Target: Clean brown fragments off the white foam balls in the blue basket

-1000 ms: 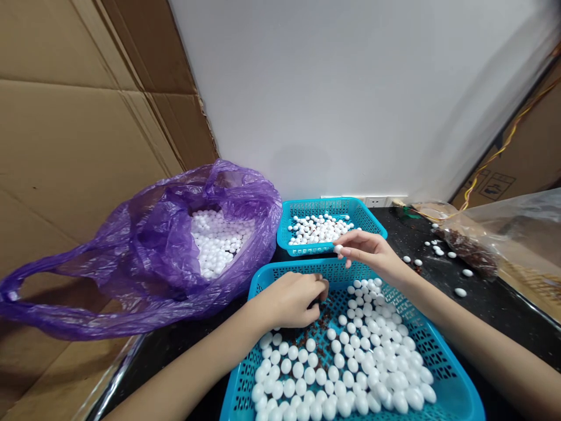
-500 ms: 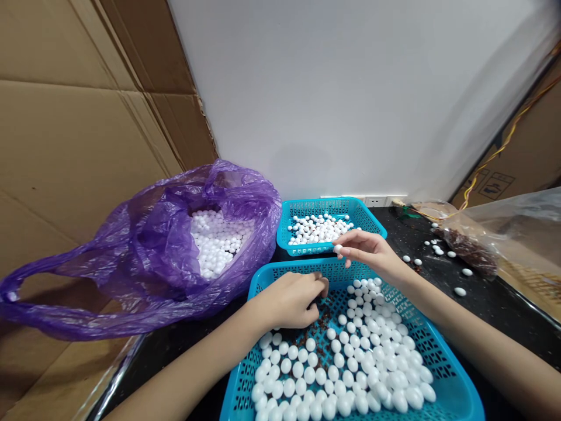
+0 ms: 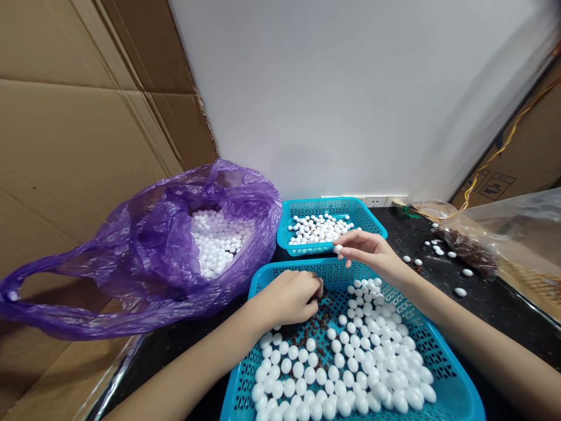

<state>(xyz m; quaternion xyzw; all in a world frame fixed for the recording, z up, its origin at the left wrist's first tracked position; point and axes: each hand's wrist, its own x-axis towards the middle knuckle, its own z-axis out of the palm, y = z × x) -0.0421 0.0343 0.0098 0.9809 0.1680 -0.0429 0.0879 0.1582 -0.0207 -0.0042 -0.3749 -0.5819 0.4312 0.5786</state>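
My right hand (image 3: 366, 248) pinches a small white egg-shaped ball (image 3: 338, 249) between thumb and forefinger, above the gap between the two baskets. My left hand (image 3: 291, 297) reaches down into the near blue plastic basket (image 3: 456, 365), its fingers curled and closed over reddish-brown crumbs (image 3: 316, 327). Whatever those fingertips pinch is hidden. Many white balls (image 3: 368, 351) lie in that basket, mostly at the front and right. Behind it, a smaller blue basket (image 3: 372, 221) holds more white balls (image 3: 318, 229) with a few brown bits among them.
An open purple plastic bag (image 3: 149, 234) full of white balls stands on the left, beside cardboard (image 3: 65, 134). Loose balls (image 3: 460, 292) and a clear bag of brown crumbs (image 3: 471, 251) lie on the black tabletop at right. A wall with sockets (image 3: 376, 202) rises behind.
My left hand has shifted slightly left within the near basket, showing more brown crumbs. My right hand stays in place with the white ball.
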